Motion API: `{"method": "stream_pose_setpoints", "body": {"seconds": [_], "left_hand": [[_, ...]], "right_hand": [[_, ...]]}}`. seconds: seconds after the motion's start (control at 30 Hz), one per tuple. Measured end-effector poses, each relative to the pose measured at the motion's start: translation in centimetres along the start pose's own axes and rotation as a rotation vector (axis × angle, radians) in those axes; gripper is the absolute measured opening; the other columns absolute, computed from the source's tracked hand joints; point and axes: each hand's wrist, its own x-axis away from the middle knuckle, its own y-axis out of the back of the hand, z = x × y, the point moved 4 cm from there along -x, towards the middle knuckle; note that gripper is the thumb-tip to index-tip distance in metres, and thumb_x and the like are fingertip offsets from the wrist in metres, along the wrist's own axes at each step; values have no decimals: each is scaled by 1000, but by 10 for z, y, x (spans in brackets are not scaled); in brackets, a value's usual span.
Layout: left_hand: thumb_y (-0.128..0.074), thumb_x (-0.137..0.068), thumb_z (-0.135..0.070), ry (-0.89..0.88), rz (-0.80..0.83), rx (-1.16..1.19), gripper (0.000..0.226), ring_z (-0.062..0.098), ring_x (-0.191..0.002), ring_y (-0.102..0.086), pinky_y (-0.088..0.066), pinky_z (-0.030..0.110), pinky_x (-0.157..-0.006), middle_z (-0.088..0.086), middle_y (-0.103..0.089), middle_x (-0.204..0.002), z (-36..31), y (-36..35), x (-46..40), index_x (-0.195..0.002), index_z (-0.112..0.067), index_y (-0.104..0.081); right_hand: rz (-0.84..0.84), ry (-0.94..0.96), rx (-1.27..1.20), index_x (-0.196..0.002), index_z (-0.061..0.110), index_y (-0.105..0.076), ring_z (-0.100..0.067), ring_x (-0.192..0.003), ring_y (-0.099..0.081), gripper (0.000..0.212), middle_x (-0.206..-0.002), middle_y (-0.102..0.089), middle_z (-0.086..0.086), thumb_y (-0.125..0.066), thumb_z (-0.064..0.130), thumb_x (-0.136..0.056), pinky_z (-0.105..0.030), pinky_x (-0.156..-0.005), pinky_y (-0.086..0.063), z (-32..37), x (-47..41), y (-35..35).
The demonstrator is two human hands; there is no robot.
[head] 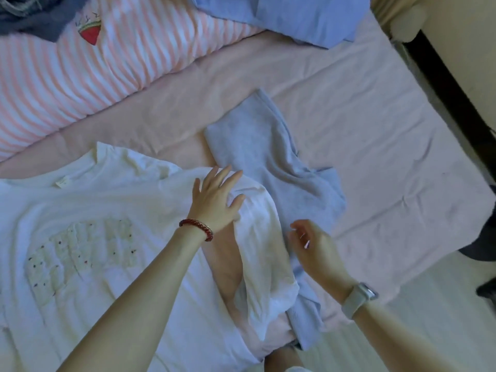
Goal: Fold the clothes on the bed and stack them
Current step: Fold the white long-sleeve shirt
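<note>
While smoothing the tee (88,210) flat for folding | left hand (214,202) presses open on its sleeve (265,251); right hand (314,245) hovers loosely curled, empty

The bed (375,124) wore a pink sheet; on it lay a white T-shirt (88,237), a grey garment (263,146), a striped duvet (80,76) and a blue shirt (295,17).
</note>
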Motion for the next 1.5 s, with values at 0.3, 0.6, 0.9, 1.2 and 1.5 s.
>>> {"method": "stream_pose_setpoints", "body": {"seconds": [0.3, 0.6, 0.9, 1.2, 1.5], "left_hand": [[-55, -86, -45, -92, 204, -300, 38, 19, -125, -27, 1, 37, -106, 0, -45, -119, -15, -5, -40, -123, -33, -55], [-53, -90, -21, -54, 190, 108, 12, 27, -94, -57, -40, 33, -82, -5, -57, -84, -57, 24, -68, -80, -23, -46], [-50, -90, -35, 62, 41, -336, 52, 26, -128, -37, -10, 53, -111, 4, -42, -138, -63, -23, -84, -139, -22, -34], [-59, -86, -21, 52, -54, -91, 16, 32, -99, -55, -34, 36, -90, 12, -59, -101, -71, -21, -102, -97, -10, -64], [-57, -88, -7, 267, -288, 548, 26, 10, -102, -47, -32, 15, -88, 5, -49, -121, -63, 19, -43, -113, -11, -53]], "right_hand": [[307, -59, -79, -65, 22, -26, -19, -55, -40, 38, -57, -37, 5, -45, 21, -97, -29, -54, -27, -22, 31, -18], [-122, 57, 157, -98, 28, -60, -21, -77, -56, 11, -80, -63, 7, -58, 30, -87, -18, -65, -41, -23, -63, 150], [-347, -424, -40, -133, 2, -42, -35, -119, -46, 48, -131, -47, -19, -53, 22, -92, -37, -95, -36, -116, -103, 126], [-457, -914, -1331, -88, 8, -57, -16, -58, -54, 5, -72, -57, -5, -55, 12, -88, -23, -47, -48, -124, -98, 83], [-715, -293, -911, -74, 20, -46, -9, -65, -53, 17, -76, -50, 2, -45, 15, -90, -24, -51, -49, -35, -85, 130]]}}
